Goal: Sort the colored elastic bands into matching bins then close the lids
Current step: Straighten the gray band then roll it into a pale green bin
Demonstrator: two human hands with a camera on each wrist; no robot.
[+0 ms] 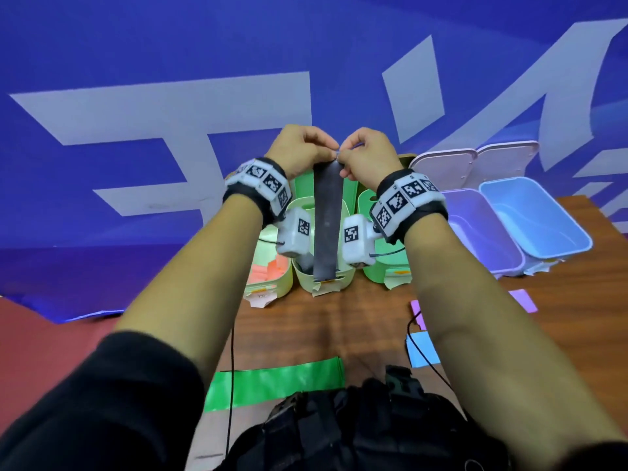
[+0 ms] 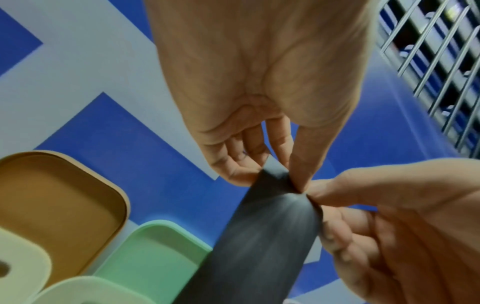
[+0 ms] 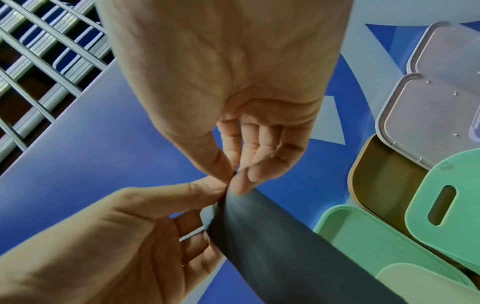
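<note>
1. Head view: left hand (image 1: 300, 149) and right hand (image 1: 365, 153) pinch the top of a black band (image 1: 327, 219) hanging into the pale-yellow bin (image 1: 346, 266) — best lowered slowly so it folds inside. The left bin (image 1: 287, 275) holds pink bands; purple bin (image 1: 482, 226) and blue bin (image 1: 533, 215) stand open. A green band (image 1: 275, 382) lies on the worktop (image 1: 339, 321).
2. Left wrist view: fingers (image 2: 302, 164) pressed together on the band's edge.
3. Right wrist view: fingers (image 3: 244, 183) pinch the same edge — lids (image 3: 431, 115) open.

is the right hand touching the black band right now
Touching. The right wrist view shows the right hand pinching the top edge of the black band between thumb and fingers.
</note>
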